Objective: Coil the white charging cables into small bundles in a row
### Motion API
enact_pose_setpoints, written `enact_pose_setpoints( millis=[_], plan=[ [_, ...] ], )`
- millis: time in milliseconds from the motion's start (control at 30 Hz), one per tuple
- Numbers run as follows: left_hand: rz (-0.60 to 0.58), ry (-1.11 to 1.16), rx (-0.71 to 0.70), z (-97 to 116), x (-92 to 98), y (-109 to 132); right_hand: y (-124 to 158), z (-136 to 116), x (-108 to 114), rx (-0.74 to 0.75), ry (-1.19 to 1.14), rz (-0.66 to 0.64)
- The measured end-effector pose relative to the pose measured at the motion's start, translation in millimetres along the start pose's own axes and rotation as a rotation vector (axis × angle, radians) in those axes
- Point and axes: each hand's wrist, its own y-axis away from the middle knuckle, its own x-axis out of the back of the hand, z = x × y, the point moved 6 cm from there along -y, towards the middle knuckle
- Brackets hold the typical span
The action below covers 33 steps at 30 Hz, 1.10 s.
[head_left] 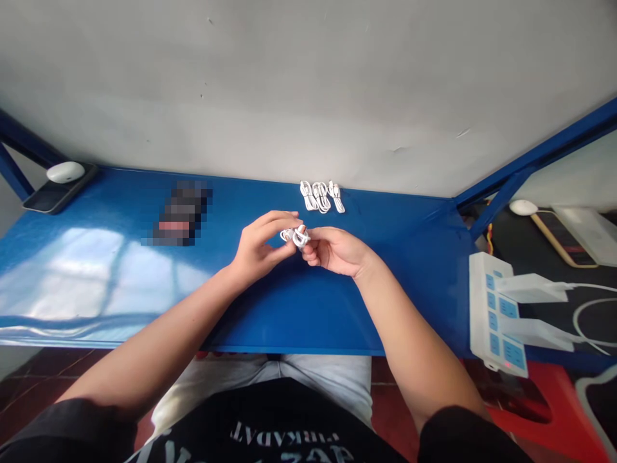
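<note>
We find the white cable bundle [301, 238] between the two grips, in front of the body and nearer to us than the row of white cable bundles [321, 197] at the back of the blue bench [308, 308]; the left grip [264, 244] is narrow, thumb and fingers closing on the bundle's left side; the right grip [337, 251] holds the other side, thumb along the top and fingers curled beneath; whether the bundle is one coil or more, we cannot tell.

For sound handling, we judge that light, even fingertip pressure serves best, since thin cable likely kinks or springs loose if squeezed; one grip should steady the coil while the other works the strand; we advise that the loops lie flat and the ends be tucked clear of the fingertips.

On pose, we note both forearms reaching inward from the lower corners and meeting near the middle; the right wrist bends inward, its palm turned partly upward; the left wrist is nearly straight, back of the hand outward; both appear raised above the bench, though exact clearance is unclear.
</note>
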Motion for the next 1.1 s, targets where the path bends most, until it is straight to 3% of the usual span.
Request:
enact_pose_setpoints(
  millis=[100, 167, 267, 367, 433, 533, 633, 767, 867, 1000, 1100],
  plan=[
    [-0.02, -0.01, -0.028, 1, -0.1, 1, 1, -4, 1, 0.04, 0.042, -0.022],
    [-0.021, -0.008, 0.029, -1, -2.2, 3, 3, -8, 3, 0.091, 0.133, 0.007],
    [-0.009, 0.105, 0.297, -13, -7.8, 6, 6, -18, 8, 0.274, 0.432, 0.17],
    [0.041, 0.343, 0.665, -28, -14.1, 13, 16, -32, 1, 0.583, 0.872, 0.383],
    [0.067, 0.535, 0.856, -33, -18.5, 17, 23, -38, -11, 0.805, 1.117, 0.443],
    [0.058, 0.76, 1.011, -34, -23.3, 18, 30, -40, -23, 1.06, 1.311, 0.445],
    [0.104, 0.836, 1.041, -32, -21.8, 15, 32, -41, -26, 1.167, 1.39, 0.461],
    [0.24, 0.849, 0.982, -28, -18.6, 13, 32, -41, -26, 1.146, 1.297, 0.496],
    [0.289, 0.85, 0.909, -27, -19.3, 12, 28, -39, -17, 0.994, 1.015, 0.535],
    [0.207, 0.849, 0.834, -26, -22.7, 12, 15, -29, -1, 0.615, 0.634, 0.442],
    [0.062, 0.827, 0.794, -24, -24.2, 11, 8, -25, 7, 0.414, 0.578, 0.312]
  ],
)
